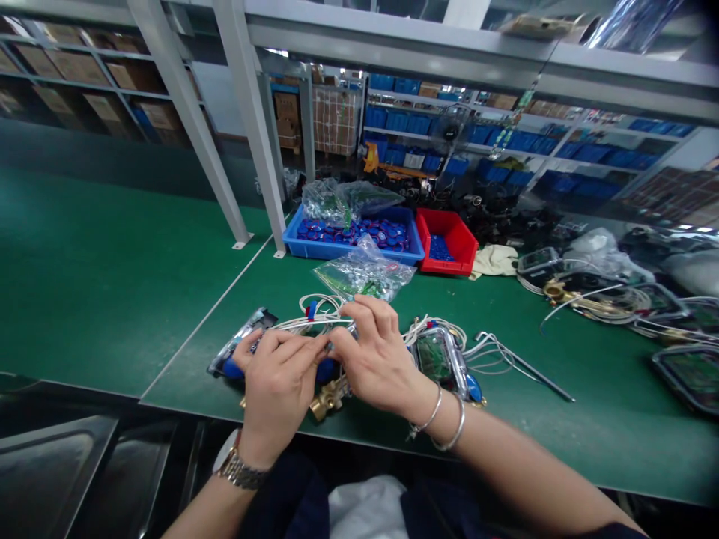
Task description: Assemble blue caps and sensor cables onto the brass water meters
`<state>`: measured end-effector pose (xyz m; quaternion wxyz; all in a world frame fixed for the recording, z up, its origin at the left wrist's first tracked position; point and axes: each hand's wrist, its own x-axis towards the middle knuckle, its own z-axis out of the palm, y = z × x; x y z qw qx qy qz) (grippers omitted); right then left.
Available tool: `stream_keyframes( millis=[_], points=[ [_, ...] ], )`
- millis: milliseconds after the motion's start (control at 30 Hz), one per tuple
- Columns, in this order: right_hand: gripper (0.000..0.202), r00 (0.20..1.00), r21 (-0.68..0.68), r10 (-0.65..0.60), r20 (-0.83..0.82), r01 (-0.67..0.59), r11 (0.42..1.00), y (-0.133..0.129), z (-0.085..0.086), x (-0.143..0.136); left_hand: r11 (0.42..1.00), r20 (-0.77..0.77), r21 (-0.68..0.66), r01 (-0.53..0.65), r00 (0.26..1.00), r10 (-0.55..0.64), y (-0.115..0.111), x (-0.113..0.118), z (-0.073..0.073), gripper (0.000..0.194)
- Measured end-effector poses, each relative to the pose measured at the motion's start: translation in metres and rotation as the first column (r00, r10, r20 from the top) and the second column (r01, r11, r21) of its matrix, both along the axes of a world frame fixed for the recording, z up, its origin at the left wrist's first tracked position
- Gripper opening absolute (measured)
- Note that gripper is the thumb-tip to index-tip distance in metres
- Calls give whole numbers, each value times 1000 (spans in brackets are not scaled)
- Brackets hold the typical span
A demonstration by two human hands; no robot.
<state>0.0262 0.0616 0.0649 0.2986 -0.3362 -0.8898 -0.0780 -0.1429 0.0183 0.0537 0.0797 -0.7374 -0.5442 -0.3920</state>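
Note:
My left hand (278, 382) and my right hand (374, 355) meet at the fingertips above the bench's front part, their fingers closed on something small that I cannot make out. White cables (323, 307) loop just behind the fingers. A clear-cased device (241, 340) lies partly under my left hand. Below the fingertips sits a brass fitting (327, 400). To the right of my right hand is another clear-cased device with a green circuit board (435, 355), and a thin metal rod (539, 374) lies beyond it.
Behind the hands stand a blue tray (353, 249) of blue discs, a clear plastic bag (368, 273) and a red bin (449, 243). More devices and brass parts (556, 290) lie on the green bench (539, 442) at the right. Metal posts (252, 127) rise at the back left.

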Motion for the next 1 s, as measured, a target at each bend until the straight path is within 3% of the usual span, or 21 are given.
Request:
stream_keyframes(
  millis=[33, 100, 167, 233, 367, 433, 533, 600, 700, 900, 1000],
  points=[
    [12, 999, 24, 34, 6, -34, 999, 0, -1, 0, 999, 21, -37, 18, 1000, -17, 1, 0, 0, 16],
    [15, 1000, -52, 9, -3, -9, 999, 1, -3, -2, 998, 35, -54, 27, 999, -25, 2, -1, 0, 14],
    [23, 997, -219, -81, -19, 75, 973, 0, -5, -4, 1000, -1, 11, -8, 1000, 8, 3, -1, -1, 12],
    [26, 992, -282, -122, -27, 110, 953, -1, -6, -6, 996, -36, 76, -38, 998, 41, 4, -3, -3, 14],
    [15, 1000, -85, -11, -1, 11, 996, 0, -7, -6, 1000, -15, -22, 11, 1000, -11, 4, -6, -5, 16],
    [17, 999, -138, -44, 8, 45, 989, 0, -8, -7, 1000, -31, -15, -5, 1000, 5, 4, -5, -6, 14],
    [26, 993, -307, -113, -17, 102, 946, 1, -9, -9, 988, -94, 123, -89, 990, 101, 4, -4, -7, 14],
    [22, 996, -276, -82, -27, 71, 959, 2, -10, -8, 989, -100, 121, -86, 990, 98, 5, -4, -8, 14],
    [16, 1000, -142, -10, 19, 12, 990, 5, -9, -8, 1000, -62, 4, -9, 998, 9, 6, -4, -7, 14],
    [30, 998, -334, -56, 7, 56, 941, 6, -10, -12, 983, -156, 165, -83, 982, 109, 4, -4, -9, 12],
    [20, 999, -219, 1, 39, 7, 976, 8, -8, -10, 994, -153, 78, -75, 985, 86, 3, -6, -11, 13]
  ],
)
